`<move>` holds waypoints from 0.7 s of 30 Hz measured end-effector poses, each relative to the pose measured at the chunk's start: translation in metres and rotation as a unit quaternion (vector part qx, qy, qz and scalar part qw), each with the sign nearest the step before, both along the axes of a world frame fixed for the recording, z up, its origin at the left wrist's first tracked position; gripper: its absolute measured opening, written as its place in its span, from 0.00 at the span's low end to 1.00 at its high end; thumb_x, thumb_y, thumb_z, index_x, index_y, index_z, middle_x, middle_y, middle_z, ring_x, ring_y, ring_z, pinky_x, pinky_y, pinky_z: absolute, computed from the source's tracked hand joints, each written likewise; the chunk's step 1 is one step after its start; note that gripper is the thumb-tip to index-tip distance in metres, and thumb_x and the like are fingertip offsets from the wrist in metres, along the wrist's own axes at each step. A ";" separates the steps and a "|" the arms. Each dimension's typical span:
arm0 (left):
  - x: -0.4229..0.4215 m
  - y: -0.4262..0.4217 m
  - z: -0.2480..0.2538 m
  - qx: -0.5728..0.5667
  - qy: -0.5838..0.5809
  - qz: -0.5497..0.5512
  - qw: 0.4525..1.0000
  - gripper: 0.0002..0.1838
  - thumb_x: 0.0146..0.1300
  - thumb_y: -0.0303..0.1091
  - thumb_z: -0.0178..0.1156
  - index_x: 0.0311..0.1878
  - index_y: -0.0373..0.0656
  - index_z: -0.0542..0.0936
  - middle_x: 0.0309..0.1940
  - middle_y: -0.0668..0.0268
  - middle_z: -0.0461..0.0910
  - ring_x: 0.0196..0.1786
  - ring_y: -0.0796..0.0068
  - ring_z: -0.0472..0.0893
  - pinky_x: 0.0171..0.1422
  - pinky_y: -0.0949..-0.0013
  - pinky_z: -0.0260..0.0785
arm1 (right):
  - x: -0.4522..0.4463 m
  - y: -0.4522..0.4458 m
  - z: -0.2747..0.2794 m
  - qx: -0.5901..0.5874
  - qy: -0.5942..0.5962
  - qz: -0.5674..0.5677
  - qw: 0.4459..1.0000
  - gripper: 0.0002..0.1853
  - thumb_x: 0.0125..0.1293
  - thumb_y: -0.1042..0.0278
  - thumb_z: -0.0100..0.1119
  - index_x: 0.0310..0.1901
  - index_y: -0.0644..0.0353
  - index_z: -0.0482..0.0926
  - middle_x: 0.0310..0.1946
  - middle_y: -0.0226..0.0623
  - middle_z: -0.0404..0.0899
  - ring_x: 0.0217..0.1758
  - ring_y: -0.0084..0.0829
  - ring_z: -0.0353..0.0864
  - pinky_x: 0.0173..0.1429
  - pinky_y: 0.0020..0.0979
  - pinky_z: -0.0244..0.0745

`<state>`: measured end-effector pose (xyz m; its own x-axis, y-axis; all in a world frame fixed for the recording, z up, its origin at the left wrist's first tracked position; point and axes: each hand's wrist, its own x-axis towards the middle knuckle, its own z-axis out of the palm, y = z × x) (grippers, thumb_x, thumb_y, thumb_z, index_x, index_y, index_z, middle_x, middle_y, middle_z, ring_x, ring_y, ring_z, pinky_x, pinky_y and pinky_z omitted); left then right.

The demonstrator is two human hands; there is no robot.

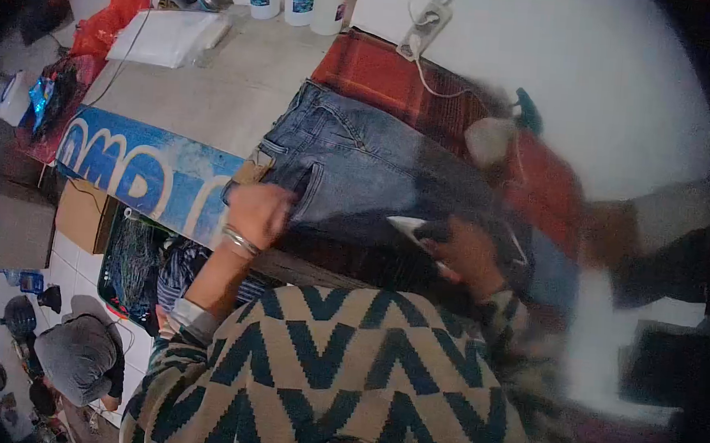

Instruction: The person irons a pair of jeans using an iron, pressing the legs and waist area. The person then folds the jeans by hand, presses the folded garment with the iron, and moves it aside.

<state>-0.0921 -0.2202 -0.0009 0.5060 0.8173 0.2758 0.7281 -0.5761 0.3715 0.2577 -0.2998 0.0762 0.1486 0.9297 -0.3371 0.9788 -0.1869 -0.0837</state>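
On the counter (234,73), the jeans (359,156) lie spread out, with the person's left grip (261,213) at their waist end and the right grip (462,249) along their near edge. The right grip is curled round the iron (420,229), whose front part juts out to the left of the fingers, at the near edge of the jeans; whether its sole touches the denim I cannot tell. The left grip is bent over the waist end of the jeans, its fingers too blurred to tell whether they pinch the cloth or merely rest on it.

The waist end of the jeans faces left, and their long axis runs rightward with a slant toward the person. The iron lies along much the same line, its pale tip pointing left, toward the waist end of the jeans.

Past the far edge of the jeans is a red plaid cloth (366,66); left of their waist end is a blue lettered board (157,166). Much of the iron's body is covered by the right grip. The legs of the jeans fade into shadow and blur, and the red shape (543,177) beyond them is too smeared to name.
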 end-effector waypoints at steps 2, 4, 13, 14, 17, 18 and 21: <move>0.024 -0.006 -0.017 -0.031 0.022 -0.159 0.986 0.17 0.54 0.34 0.59 0.49 0.48 0.79 0.45 0.64 0.81 0.49 0.57 0.79 0.52 0.56 0.70 | 0.028 -0.013 0.007 0.003 -0.016 -0.045 0.999 0.29 0.53 0.39 0.64 0.44 0.59 0.80 0.39 0.48 0.82 0.44 0.47 0.82 0.48 0.43 0.76; 0.043 -0.014 -0.052 0.085 -0.078 -0.258 0.959 0.20 0.55 0.36 0.60 0.54 0.50 0.78 0.50 0.66 0.80 0.54 0.59 0.78 0.57 0.55 0.69 | 0.050 -0.018 0.005 0.089 -0.079 -0.050 0.992 0.32 0.53 0.37 0.63 0.47 0.60 0.80 0.42 0.48 0.82 0.46 0.46 0.82 0.50 0.42 0.75; 0.086 -0.009 -0.074 -0.011 0.114 -0.275 0.955 0.17 0.63 0.36 0.53 0.55 0.50 0.78 0.59 0.68 0.75 0.67 0.67 0.68 0.73 0.57 0.55 | -0.010 0.088 -0.014 0.082 -0.034 -0.020 0.996 0.37 0.54 0.35 0.60 0.51 0.65 0.78 0.48 0.50 0.79 0.53 0.45 0.79 0.55 0.42 0.74; 0.084 -0.012 -0.070 -0.021 0.097 -0.272 0.957 0.16 0.64 0.36 0.52 0.53 0.48 0.78 0.58 0.67 0.76 0.66 0.67 0.69 0.73 0.56 0.56 | -0.012 0.099 -0.014 0.082 -0.029 -0.019 0.996 0.37 0.54 0.35 0.60 0.51 0.65 0.78 0.48 0.50 0.79 0.53 0.45 0.79 0.55 0.42 0.74; 0.086 -0.015 -0.084 -0.057 0.065 -0.261 0.961 0.15 0.63 0.36 0.54 0.52 0.47 0.78 0.57 0.65 0.76 0.66 0.65 0.69 0.73 0.53 0.56 | -0.012 0.127 -0.011 0.083 -0.050 -0.056 0.994 0.39 0.55 0.35 0.60 0.55 0.64 0.76 0.50 0.49 0.79 0.55 0.44 0.78 0.57 0.42 0.73; 0.087 -0.017 -0.086 -0.076 0.050 -0.256 0.962 0.16 0.62 0.36 0.56 0.53 0.48 0.78 0.57 0.65 0.76 0.66 0.65 0.69 0.73 0.51 0.55 | -0.005 0.135 -0.012 0.098 -0.025 -0.045 0.994 0.39 0.54 0.35 0.60 0.56 0.64 0.75 0.50 0.48 0.79 0.56 0.44 0.78 0.58 0.42 0.73; 0.081 -0.019 -0.082 -0.069 0.017 -0.291 0.954 0.14 0.62 0.35 0.57 0.50 0.46 0.79 0.53 0.63 0.79 0.64 0.63 0.71 0.72 0.50 0.57 | 0.000 0.148 -0.009 0.121 -0.013 -0.003 0.993 0.41 0.53 0.35 0.62 0.58 0.64 0.74 0.52 0.49 0.78 0.56 0.44 0.78 0.57 0.41 0.73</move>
<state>-0.0113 -0.2396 -0.0830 0.8916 0.4228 0.1619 0.3131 -0.8341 0.4542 0.2573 -0.1520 0.0676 0.1597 0.9822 -0.0992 0.9802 -0.1697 -0.1022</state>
